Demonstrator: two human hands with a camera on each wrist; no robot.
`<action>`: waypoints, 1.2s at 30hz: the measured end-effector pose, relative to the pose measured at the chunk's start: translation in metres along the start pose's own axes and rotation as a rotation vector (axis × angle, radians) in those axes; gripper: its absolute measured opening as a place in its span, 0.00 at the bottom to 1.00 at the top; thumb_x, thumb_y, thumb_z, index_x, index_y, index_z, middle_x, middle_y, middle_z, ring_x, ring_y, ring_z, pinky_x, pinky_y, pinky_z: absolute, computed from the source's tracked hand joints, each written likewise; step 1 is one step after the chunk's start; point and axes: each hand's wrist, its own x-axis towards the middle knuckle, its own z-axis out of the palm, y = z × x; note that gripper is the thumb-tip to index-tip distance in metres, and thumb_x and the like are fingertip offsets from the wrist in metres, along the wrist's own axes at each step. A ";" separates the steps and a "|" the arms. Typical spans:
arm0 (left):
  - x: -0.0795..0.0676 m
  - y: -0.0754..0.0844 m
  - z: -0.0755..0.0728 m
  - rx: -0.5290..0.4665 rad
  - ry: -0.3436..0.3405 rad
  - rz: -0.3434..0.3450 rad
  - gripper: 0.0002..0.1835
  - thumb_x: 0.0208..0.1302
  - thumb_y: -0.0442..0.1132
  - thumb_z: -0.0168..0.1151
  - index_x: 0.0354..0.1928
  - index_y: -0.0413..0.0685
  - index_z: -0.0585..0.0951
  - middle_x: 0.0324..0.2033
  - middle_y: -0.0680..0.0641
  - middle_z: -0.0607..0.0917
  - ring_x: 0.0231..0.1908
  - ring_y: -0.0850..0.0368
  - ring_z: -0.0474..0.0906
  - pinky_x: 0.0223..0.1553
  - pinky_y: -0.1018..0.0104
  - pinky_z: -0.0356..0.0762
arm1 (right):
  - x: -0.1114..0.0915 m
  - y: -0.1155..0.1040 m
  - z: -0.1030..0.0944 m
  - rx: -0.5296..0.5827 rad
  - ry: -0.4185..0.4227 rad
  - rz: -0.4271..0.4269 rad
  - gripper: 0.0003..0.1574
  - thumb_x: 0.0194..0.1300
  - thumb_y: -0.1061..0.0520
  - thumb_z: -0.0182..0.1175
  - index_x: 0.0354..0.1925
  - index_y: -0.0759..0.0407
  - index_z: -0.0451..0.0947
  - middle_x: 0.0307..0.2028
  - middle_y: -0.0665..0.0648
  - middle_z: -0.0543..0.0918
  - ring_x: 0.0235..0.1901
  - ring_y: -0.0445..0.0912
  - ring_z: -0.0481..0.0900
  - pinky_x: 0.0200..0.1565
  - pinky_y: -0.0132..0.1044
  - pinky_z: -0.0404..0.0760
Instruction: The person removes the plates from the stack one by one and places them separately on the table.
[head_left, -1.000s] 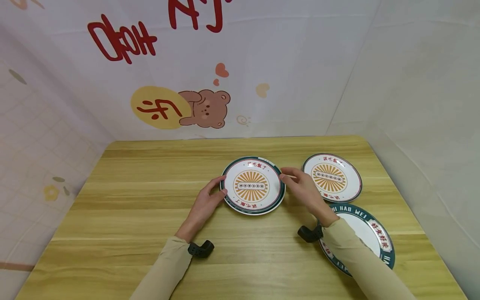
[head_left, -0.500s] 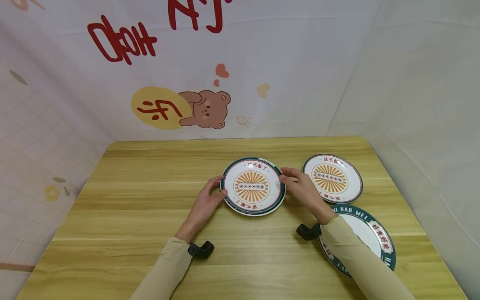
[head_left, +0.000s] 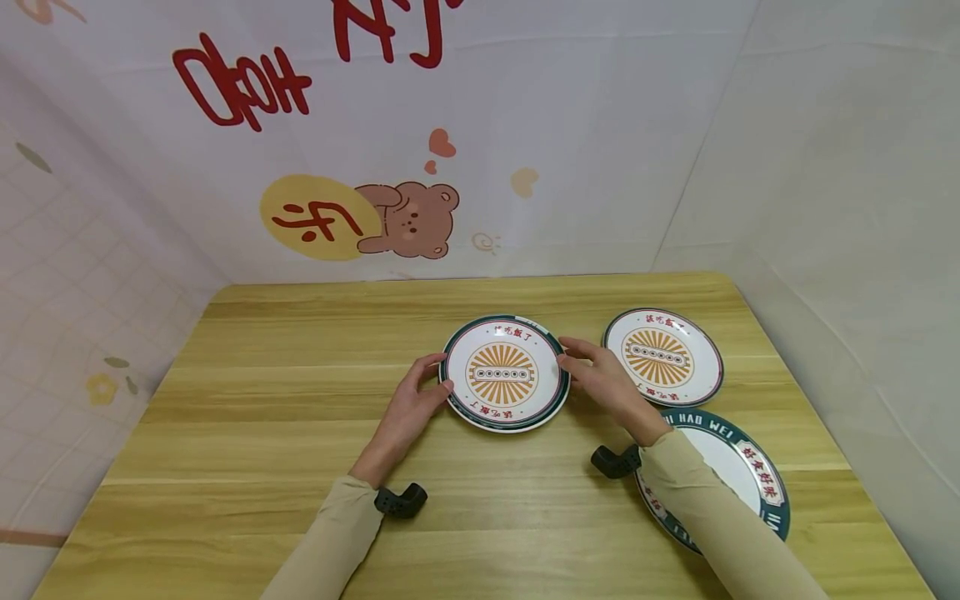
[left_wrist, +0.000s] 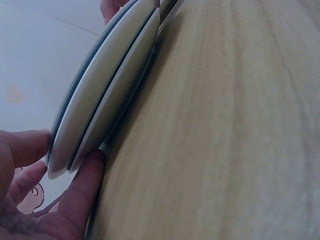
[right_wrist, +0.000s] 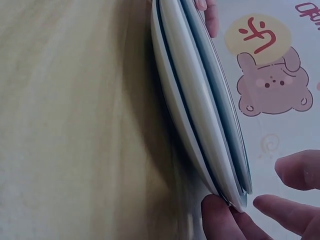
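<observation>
Plate stack (head_left: 502, 373), centre of the frame, between my two hands. My left hand (head_left: 408, 408) pinches the rim, one digit on the upper edge and another beneath the lowest visible plate; my right hand (head_left: 611, 387) curls about the opposite rim, one upper digit standing apart from it. Whether the base touches the table (head_left: 262, 433) I cannot tell.

Handling, as I judge it: rigid, moderately heavy as a pile, slick on the glaze and liable to chip if knocked; whether ceramic or melamine is uncertain. The best hold is under the lowest rim at two opposite points, keeping the layers from sliding.

Form: shallow round dishes, pale and smooth outside, nested with dark seams between; the top face bears an orange sunburst, red characters and a dark green border. At the right of the frame lie a matching sunburst plate (head_left: 690, 342) and, below it, a green-banded plate (head_left: 723, 454), partly hidden by my sleeve (head_left: 712, 508). The table shows pale, streaked wood grain.
</observation>
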 end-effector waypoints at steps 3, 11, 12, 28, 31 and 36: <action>0.000 -0.001 0.000 -0.010 -0.006 -0.001 0.25 0.75 0.36 0.62 0.71 0.52 0.72 0.71 0.37 0.70 0.61 0.42 0.77 0.58 0.59 0.82 | 0.001 0.000 0.000 0.010 0.001 0.012 0.33 0.80 0.54 0.54 0.76 0.66 0.63 0.67 0.73 0.72 0.62 0.59 0.77 0.58 0.48 0.84; 0.001 -0.003 -0.001 -0.018 -0.014 -0.003 0.25 0.76 0.36 0.61 0.71 0.51 0.72 0.71 0.38 0.70 0.61 0.43 0.77 0.59 0.58 0.82 | 0.003 0.002 -0.001 0.027 0.004 0.059 0.33 0.81 0.55 0.51 0.76 0.68 0.62 0.72 0.70 0.68 0.63 0.58 0.77 0.60 0.46 0.83; 0.001 -0.003 -0.001 -0.019 -0.014 -0.004 0.25 0.76 0.36 0.61 0.71 0.51 0.72 0.71 0.38 0.70 0.61 0.43 0.77 0.59 0.58 0.82 | 0.004 0.002 -0.001 0.027 0.005 0.065 0.33 0.81 0.55 0.51 0.76 0.68 0.62 0.72 0.70 0.69 0.63 0.58 0.77 0.60 0.46 0.82; 0.000 -0.002 0.002 -0.037 0.017 0.015 0.25 0.75 0.33 0.61 0.71 0.47 0.74 0.65 0.37 0.76 0.57 0.46 0.80 0.53 0.64 0.85 | 0.008 0.002 0.001 0.000 0.010 0.086 0.32 0.77 0.57 0.58 0.73 0.68 0.68 0.69 0.69 0.73 0.60 0.54 0.79 0.58 0.43 0.84; 0.000 0.000 0.002 -0.067 0.033 0.001 0.24 0.74 0.33 0.62 0.70 0.47 0.76 0.62 0.37 0.78 0.53 0.48 0.81 0.51 0.65 0.86 | 0.008 0.003 0.001 -0.028 0.021 0.071 0.32 0.75 0.57 0.60 0.72 0.69 0.69 0.66 0.69 0.75 0.58 0.53 0.80 0.55 0.39 0.85; 0.001 0.000 0.002 -0.122 0.040 0.003 0.25 0.73 0.30 0.63 0.69 0.44 0.75 0.60 0.35 0.79 0.50 0.50 0.82 0.49 0.66 0.87 | 0.010 0.005 0.001 -0.101 0.043 0.034 0.32 0.73 0.56 0.63 0.69 0.68 0.72 0.61 0.68 0.79 0.55 0.52 0.79 0.47 0.29 0.82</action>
